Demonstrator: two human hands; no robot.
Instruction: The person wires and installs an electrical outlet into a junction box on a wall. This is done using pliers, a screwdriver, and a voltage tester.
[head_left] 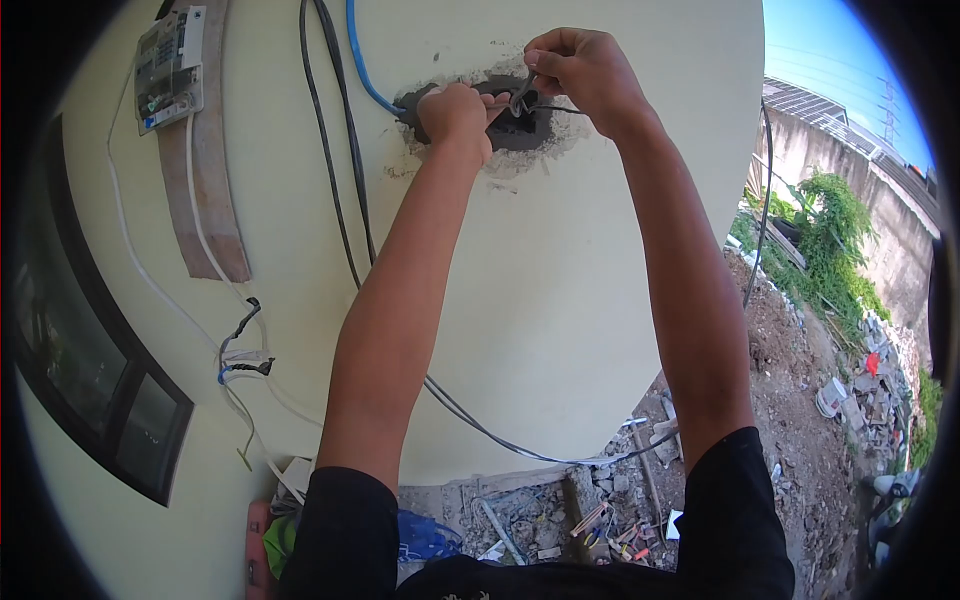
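A bent grey cable (pixel 519 97) comes out at a dark wall opening (pixel 517 126) with rough cement around it. Thumb and fingers of my right hand (pixel 592 82) pinch the cable above the opening. My left hand (pixel 455 115) is closed at the opening's left side, its fingertips against the same cable; the back of the hand hides part of the grip. A thin dark wire (pixel 556 108) runs from the opening toward the right, below my right hand. The blue conduit (pixel 366 65) enters the cement patch just left of my left hand.
Black cables (pixel 335 130) hang down the wall and loop right, behind my left forearm. An electric meter (pixel 170 70) is mounted on a board at the upper left, above taped wires (pixel 240 340). Below lie rubble and hand tools (pixel 628 545); a white bucket (pixel 830 398) stands right.
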